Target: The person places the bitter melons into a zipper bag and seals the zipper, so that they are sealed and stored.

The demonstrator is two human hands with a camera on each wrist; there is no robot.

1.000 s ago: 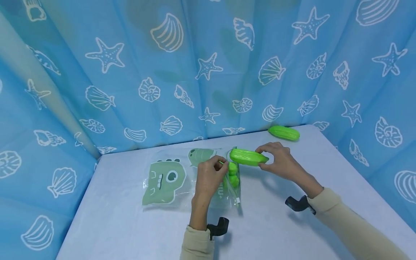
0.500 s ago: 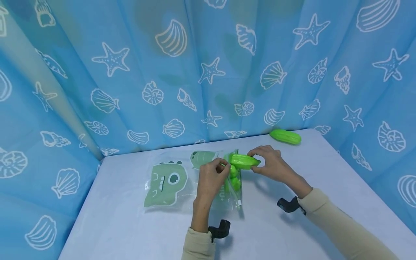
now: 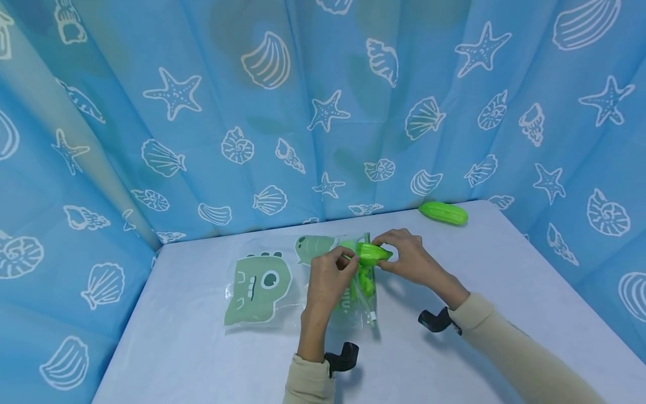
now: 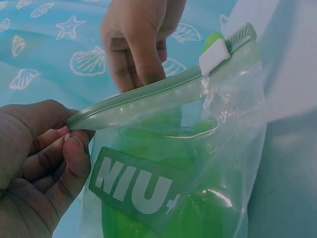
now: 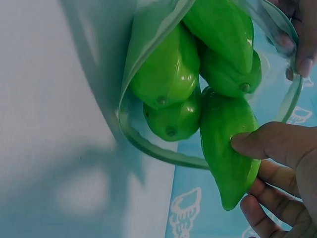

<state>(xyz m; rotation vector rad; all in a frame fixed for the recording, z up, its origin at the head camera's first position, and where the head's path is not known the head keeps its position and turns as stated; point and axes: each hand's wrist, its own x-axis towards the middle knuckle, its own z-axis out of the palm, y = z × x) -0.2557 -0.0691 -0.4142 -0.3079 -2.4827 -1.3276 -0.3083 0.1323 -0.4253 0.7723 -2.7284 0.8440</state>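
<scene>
My right hand (image 3: 411,259) pinches a glossy, ridged green cucumber-shaped vegetable (image 3: 372,254) near its pointed end. In the right wrist view the rear part of this vegetable (image 5: 228,144) lies inside the mouth of a clear zip bag (image 5: 168,157), its tip sticking out. Several similar green vegetables (image 5: 166,74) lie deeper in the bag. My left hand (image 3: 328,278) pinches the bag's green zip edge, holding the mouth apart. The bag (image 3: 298,303) lies flat toward the left, printed with green cartoon creatures. A white zip slider (image 4: 214,57) sits near one end of the zip.
Another green cucumber-shaped vegetable (image 3: 444,213) rests at the back right of the white-covered table (image 3: 176,359). Blue curtains (image 3: 282,140) with white shell and starfish prints hang close behind and along the sides.
My right hand has moved left, pushing the cucumber-shaped vegetable from outside the bag into its mouth until mostly the pointed end shows. The left hand keeps its hold on the zip edge.
</scene>
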